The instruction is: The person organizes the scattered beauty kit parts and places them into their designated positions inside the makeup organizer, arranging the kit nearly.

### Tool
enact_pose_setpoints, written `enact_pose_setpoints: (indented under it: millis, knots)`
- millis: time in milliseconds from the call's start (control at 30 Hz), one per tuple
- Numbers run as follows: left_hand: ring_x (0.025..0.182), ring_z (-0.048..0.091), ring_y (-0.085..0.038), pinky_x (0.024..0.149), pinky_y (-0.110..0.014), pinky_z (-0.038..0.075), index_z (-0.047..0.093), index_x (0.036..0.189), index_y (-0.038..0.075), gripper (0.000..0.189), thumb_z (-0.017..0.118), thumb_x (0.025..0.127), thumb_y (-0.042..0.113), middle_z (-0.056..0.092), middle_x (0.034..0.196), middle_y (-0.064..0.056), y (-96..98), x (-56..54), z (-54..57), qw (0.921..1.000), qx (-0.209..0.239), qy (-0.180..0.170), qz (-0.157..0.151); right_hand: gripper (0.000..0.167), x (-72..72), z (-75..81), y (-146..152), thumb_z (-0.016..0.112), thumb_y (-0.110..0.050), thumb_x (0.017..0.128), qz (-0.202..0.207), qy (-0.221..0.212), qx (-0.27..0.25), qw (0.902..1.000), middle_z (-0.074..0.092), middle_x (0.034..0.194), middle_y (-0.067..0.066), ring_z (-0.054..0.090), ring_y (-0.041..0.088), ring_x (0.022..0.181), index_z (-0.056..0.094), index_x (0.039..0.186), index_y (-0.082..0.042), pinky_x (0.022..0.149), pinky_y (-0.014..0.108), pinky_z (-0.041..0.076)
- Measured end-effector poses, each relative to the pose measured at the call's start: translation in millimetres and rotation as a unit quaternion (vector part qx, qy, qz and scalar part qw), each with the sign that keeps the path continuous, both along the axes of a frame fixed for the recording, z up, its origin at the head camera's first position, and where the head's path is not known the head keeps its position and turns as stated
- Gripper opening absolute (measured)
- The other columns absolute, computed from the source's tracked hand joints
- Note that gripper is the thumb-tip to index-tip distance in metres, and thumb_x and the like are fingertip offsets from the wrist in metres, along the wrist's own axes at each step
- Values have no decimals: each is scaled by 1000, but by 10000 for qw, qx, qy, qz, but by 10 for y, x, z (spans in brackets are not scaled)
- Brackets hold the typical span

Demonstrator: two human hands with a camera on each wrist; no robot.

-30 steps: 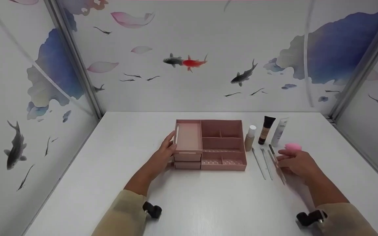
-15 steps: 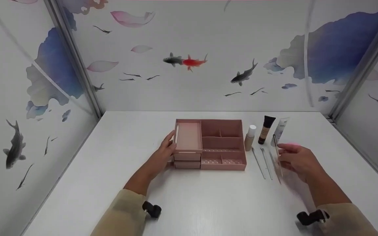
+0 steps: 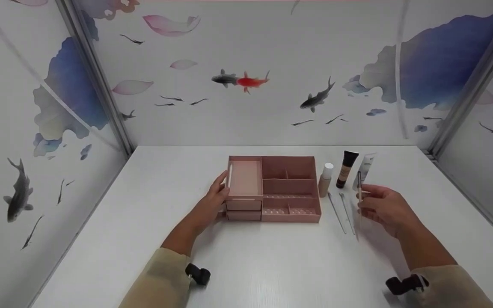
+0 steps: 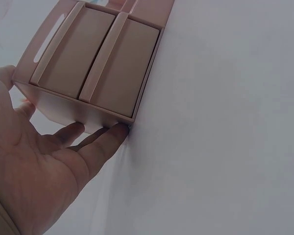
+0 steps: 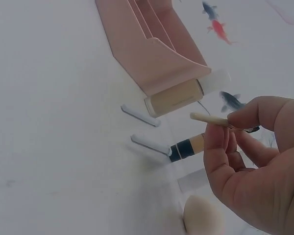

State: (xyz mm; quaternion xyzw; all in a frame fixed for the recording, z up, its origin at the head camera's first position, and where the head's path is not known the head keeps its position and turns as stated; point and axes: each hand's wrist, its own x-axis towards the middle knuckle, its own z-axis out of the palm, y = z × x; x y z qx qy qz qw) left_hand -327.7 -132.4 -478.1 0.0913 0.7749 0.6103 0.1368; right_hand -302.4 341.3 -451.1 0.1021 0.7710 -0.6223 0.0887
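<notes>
My left hand (image 3: 209,208) rests against the left side of a pink drawer organizer (image 3: 288,188), its fingers lying along the side wall in the left wrist view. Two small drawers (image 4: 120,66) face that camera, both pushed in. With thumb and fingertips, my right hand (image 3: 385,211) pinches a slender makeup brush (image 3: 360,184) with a pale handle and a dark end. In the right wrist view the brush (image 5: 209,119) points its pale end away from the hand. Two thin silvery sticks (image 3: 337,213) lie on the table between the organizer and this hand.
Right of the organizer stand a white-capped foundation bottle (image 3: 326,179), a black-and-tan tube (image 3: 347,169) and a white tube (image 3: 365,169). A rounded makeup sponge (image 5: 203,215) sits below the right hand in its wrist view. Printed walls enclose the white table (image 3: 263,265).
My right hand has lifted the makeup brush from the table and turned it more upright, shifting slightly left. The sponge is now hidden in the head view. My left hand has stayed on the organizer.
</notes>
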Motion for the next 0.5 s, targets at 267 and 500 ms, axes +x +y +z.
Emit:
enact_pose_setpoints:
  millis: [267, 500]
  knots:
    - [163, 29, -45, 123, -72, 34, 14, 163, 64, 57, 39, 111, 62, 15, 181, -4, 9, 3, 16, 10000, -8, 19, -11, 68, 62, 65, -176, 71, -17, 104, 59, 150, -130, 9998, 71, 121, -3, 73, 16, 110, 41, 164, -10, 95, 30, 64]
    - [163, 29, -44, 125, -70, 34, 15, 162, 65, 56, 39, 111, 63, 15, 181, -3, -2, -4, -3, 10000, 5, 11, -3, 68, 91, 66, -319, 72, -18, 103, 183, 275, -179, 9993, 70, 121, 0, 75, 17, 108, 42, 164, -9, 92, 29, 64]
